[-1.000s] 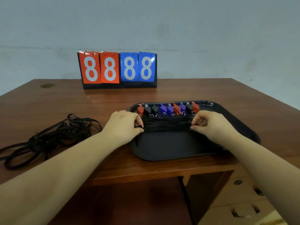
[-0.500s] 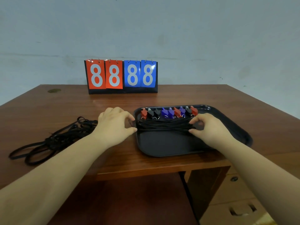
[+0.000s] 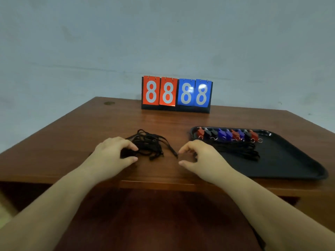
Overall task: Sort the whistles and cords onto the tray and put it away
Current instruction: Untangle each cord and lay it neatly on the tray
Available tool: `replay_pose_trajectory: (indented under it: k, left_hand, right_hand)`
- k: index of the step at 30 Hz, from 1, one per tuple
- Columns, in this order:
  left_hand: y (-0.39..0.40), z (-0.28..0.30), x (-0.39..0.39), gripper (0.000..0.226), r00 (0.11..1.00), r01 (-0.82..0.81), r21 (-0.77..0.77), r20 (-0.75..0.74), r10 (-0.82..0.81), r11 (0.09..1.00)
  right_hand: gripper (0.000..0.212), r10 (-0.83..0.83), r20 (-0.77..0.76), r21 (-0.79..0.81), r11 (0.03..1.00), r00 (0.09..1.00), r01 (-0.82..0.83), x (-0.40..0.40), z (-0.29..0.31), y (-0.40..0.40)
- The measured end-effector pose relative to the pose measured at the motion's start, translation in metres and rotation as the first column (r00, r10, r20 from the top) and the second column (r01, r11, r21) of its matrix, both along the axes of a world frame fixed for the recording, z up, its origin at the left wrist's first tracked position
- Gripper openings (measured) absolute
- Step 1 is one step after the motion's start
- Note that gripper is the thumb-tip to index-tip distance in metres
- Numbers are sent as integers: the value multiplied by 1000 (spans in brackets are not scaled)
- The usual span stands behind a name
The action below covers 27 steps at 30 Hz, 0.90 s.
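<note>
A black tray point(image 3: 299, 165) lies on the wooden table at the right. Along its far edge stands a row of red, black and blue whistles point(image 3: 228, 134), and a bundle of black cords point(image 3: 237, 149) is laid out just in front of them. A tangled pile of loose black cords point(image 3: 150, 144) rests on the table left of the tray. My left hand point(image 3: 112, 154) is at the pile's left side, thumb and fingers closed around part of it. My right hand point(image 3: 201, 156) hovers between pile and tray, thumb and forefinger apart beside a cord's free end.
A flip scoreboard point(image 3: 176, 94) showing 8s on red and blue cards stands at the back of the table point(image 3: 81, 134), against a grey wall. The table's front edge runs just under my wrists.
Both hands have left the cords on the tray and moved left to the loose pile. The view has swung left, so the tray now sits at the right.
</note>
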<state>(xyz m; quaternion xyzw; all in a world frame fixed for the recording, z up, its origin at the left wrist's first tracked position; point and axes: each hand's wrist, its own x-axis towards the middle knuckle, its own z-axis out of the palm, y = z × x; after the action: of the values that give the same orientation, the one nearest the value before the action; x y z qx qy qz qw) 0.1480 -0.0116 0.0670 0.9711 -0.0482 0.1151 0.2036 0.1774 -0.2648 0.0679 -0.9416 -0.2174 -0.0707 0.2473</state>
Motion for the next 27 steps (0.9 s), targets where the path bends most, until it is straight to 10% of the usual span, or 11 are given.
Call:
replay_pose_trajectory:
  k: [12, 27]
  left_hand:
    - [-18, -16, 27, 21, 951, 206, -25, 239, -194, 978]
    - [-57, -29, 84, 35, 884, 458, 70, 68, -462, 886]
  right_hand:
    - [21, -186, 59, 75, 980, 981, 182, 26, -37, 52]
    - [17, -264, 24, 425, 876, 964, 230, 21, -41, 45]
